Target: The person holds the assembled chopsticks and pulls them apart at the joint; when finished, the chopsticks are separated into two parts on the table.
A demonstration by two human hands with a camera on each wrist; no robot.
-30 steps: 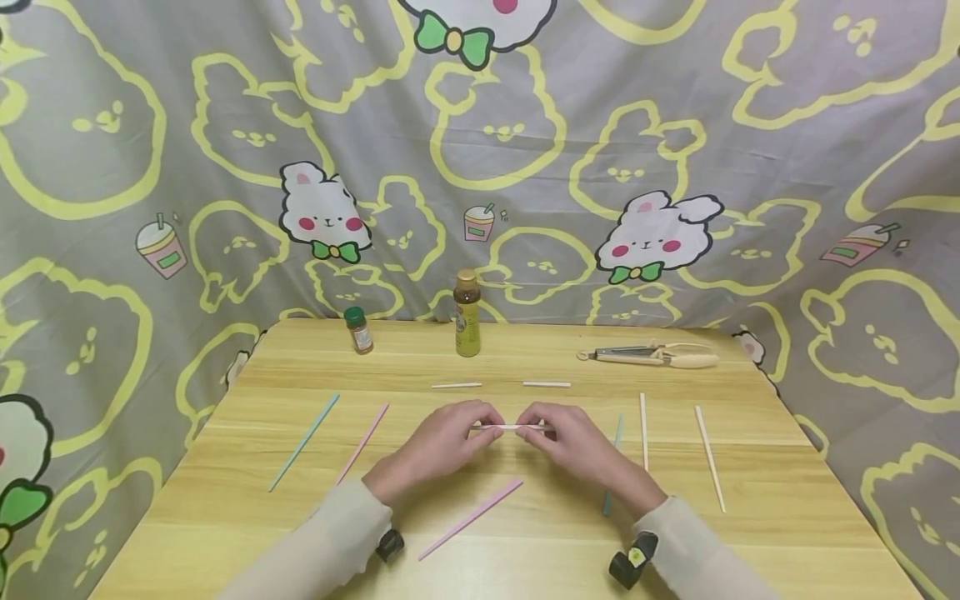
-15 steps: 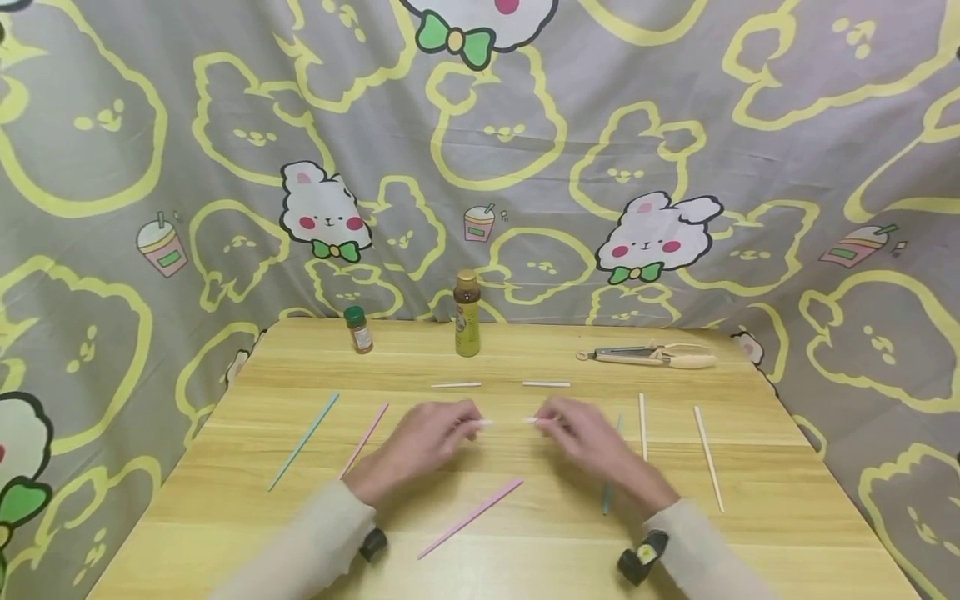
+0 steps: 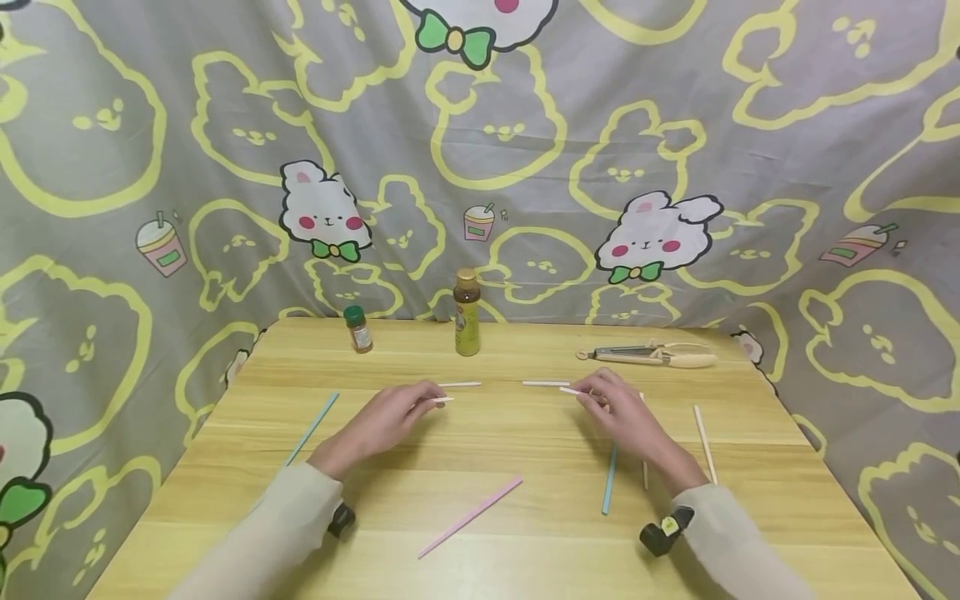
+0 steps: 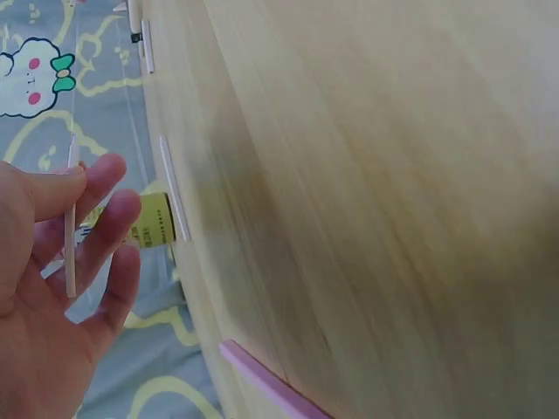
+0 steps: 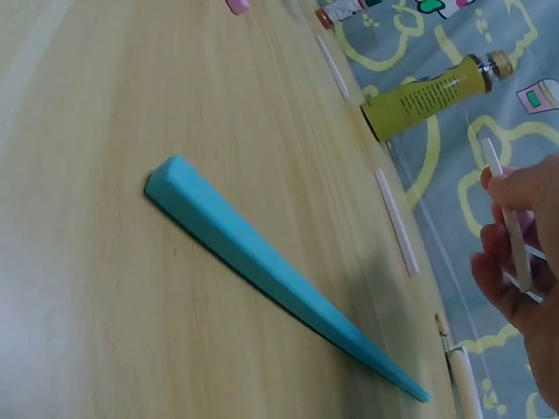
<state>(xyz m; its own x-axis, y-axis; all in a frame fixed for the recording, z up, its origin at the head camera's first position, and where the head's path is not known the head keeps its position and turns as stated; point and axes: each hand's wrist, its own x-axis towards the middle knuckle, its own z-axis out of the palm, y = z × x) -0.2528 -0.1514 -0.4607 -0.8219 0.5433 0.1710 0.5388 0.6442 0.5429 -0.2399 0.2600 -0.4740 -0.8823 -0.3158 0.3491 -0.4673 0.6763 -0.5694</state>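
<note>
My left hand [image 3: 386, 417] pinches a short white chopstick piece [image 4: 71, 253] between thumb and fingers, just above the table. A second short white chopstick piece [image 5: 515, 231] is pinched by my right hand [image 3: 618, 408], some way off to the right. Beyond the hands lie two more short white pieces, a left one [image 3: 461, 384] and a right one [image 3: 545, 383], laid crosswise on the table. Under my right hand and forearm runs a teal chopstick [image 5: 279, 275]. A pink chopstick [image 3: 470, 517] lies nearer the front, between the forearms.
Along the back stand a green-capped spice jar [image 3: 359, 331] and a yellow-labelled bottle [image 3: 467, 321], with tongs [image 3: 645, 355] at the back right. Another teal chopstick [image 3: 313, 427] lies on the left, a white chopstick [image 3: 705, 442] on the right. A patterned curtain [image 3: 525, 125] surrounds the table.
The white chopstick gripped by both hands has come apart into two pieces, one in each hand. The hands have moved apart and toward the back of the table.
</note>
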